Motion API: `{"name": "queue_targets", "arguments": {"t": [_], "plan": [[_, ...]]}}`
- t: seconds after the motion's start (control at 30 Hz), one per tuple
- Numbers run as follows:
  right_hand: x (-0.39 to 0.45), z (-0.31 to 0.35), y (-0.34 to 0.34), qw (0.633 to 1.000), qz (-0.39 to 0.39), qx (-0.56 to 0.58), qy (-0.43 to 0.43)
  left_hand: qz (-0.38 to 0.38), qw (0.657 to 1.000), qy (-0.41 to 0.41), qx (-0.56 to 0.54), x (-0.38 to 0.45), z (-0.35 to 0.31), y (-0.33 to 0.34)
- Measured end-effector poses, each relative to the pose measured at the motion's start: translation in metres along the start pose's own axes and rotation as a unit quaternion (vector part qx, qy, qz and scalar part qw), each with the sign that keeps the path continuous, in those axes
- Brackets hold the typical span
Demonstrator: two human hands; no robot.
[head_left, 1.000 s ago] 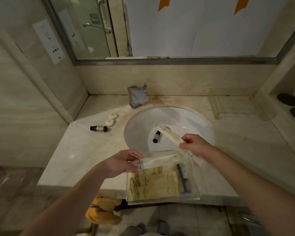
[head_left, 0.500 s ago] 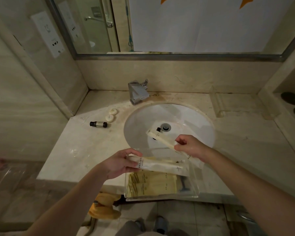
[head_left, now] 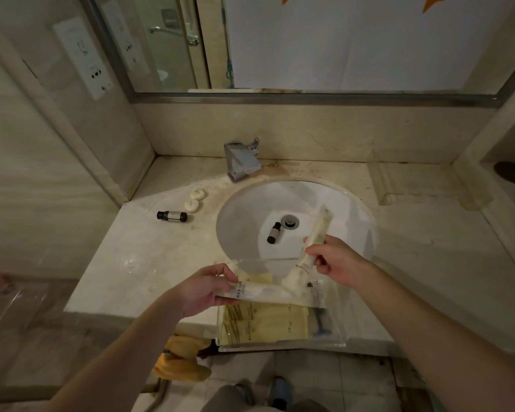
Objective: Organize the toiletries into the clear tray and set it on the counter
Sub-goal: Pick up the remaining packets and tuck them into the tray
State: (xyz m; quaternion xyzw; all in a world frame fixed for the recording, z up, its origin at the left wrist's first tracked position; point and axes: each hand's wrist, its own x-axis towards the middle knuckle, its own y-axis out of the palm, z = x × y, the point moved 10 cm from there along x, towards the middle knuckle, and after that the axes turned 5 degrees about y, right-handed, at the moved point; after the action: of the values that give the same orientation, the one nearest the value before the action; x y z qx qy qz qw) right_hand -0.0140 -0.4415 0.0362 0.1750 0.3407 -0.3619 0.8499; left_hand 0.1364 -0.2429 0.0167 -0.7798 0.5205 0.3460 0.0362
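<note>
A clear tray point(head_left: 336, 334) sits at the counter's front edge below the sink, holding yellow sachets point(head_left: 262, 324) and a dark razor point(head_left: 320, 319). My left hand point(head_left: 204, 288) grips a long white packet point(head_left: 262, 292) lying across the tray's top. My right hand point(head_left: 338, 264) holds a second white packet point(head_left: 317, 233), tilted up to the right with its lower end inside the tray. One small dark bottle point(head_left: 273, 232) lies in the sink basin point(head_left: 241, 221). Another dark bottle point(head_left: 172, 215) and two round soaps point(head_left: 194, 200) rest on the counter to the left.
A chrome faucet point(head_left: 242, 160) stands behind the basin. At the counter's back right stands a second clear tray point(head_left: 384, 185). A ledge with two dark round coasters point(head_left: 513, 173) is at the far right. A yellow cloth point(head_left: 180, 361) hangs below the counter edge.
My right hand swung its packet from pointing up-left to pointing up-right, with the lower end now in the tray. My left hand kept its packet across the tray.
</note>
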Motion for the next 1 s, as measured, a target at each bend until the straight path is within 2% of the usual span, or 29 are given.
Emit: {"name": "queue_targets", "arguments": {"t": [0.17, 0.33, 0.43, 0.6, 0.73, 1.0], "plan": [[-0.001, -0.017, 0.008, 0.989, 0.026, 0.141, 0.037, 0.029, 0.997, -0.031, 0.065, -0.002, 0.01, 0.01], [-0.003, -0.03, 0.016, 0.963, 0.037, 0.261, 0.058, 0.068, 0.969, -0.059, 0.232, -0.004, 0.022, 0.016], [-0.005, -0.039, 0.02, 0.964, 0.038, 0.251, 0.084, 0.086, 0.938, -0.061, 0.33, -0.002, 0.027, 0.02], [-0.009, -0.055, 0.03, 0.974, 0.03, 0.197, 0.11, 0.056, 0.87, 0.013, 0.49, 0.008, 0.014, 0.02], [-0.013, -0.064, 0.037, 0.969, 0.008, 0.217, 0.114, 0.063, 0.827, 0.047, 0.556, 0.006, 0.009, 0.023], [-0.008, -0.082, 0.055, 0.951, -0.028, 0.286, 0.112, 0.057, 0.766, 0.102, 0.632, -0.001, 0.003, 0.034]]}}
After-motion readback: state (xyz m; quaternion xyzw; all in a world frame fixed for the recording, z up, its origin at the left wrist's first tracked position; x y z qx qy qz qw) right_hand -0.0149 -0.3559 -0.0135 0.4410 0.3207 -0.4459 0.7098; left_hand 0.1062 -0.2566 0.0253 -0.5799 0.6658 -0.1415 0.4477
